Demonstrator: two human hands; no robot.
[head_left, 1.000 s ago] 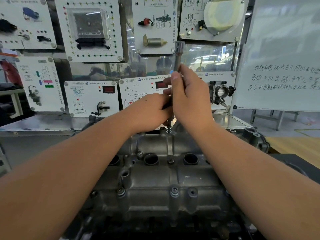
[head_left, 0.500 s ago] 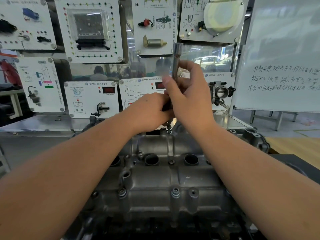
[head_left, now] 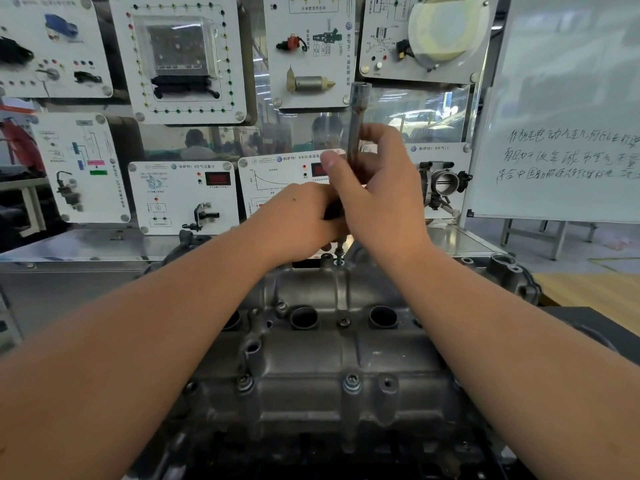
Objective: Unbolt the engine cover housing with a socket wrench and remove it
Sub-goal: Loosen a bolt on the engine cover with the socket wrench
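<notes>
While both bare forearms reach forward over it, the grey cast engine cover housing (head_left: 311,358) fills the near and middle ground, with a flanged bolt (head_left: 352,382) seated on its near edge, a second bolt (head_left: 244,382) to that one's left, and two round plug wells (head_left: 304,317) (head_left: 383,316) farther back with a small bolt (head_left: 343,322) between them. Beyond the wells, at the housing's far edge, the tip of the socket wrench (head_left: 356,133) stands on a far bolt (head_left: 339,256); the tool rises nearly upright from there. The left hand (head_left: 301,220) is curled around the wrench's dark lower part just above that bolt, its fingers hidden from view. The right hand (head_left: 377,195), touching the left and above it, pinches the bright steel shaft between thumb and curled fingers, leaving the open socket end sticking up clear of the grip. Behind the housing stands a training board with white instrument panels (head_left: 183,195), a throttle body (head_left: 443,185) mounted right of the hands, and a handwritten whiteboard (head_left: 568,133) farther right.
</notes>
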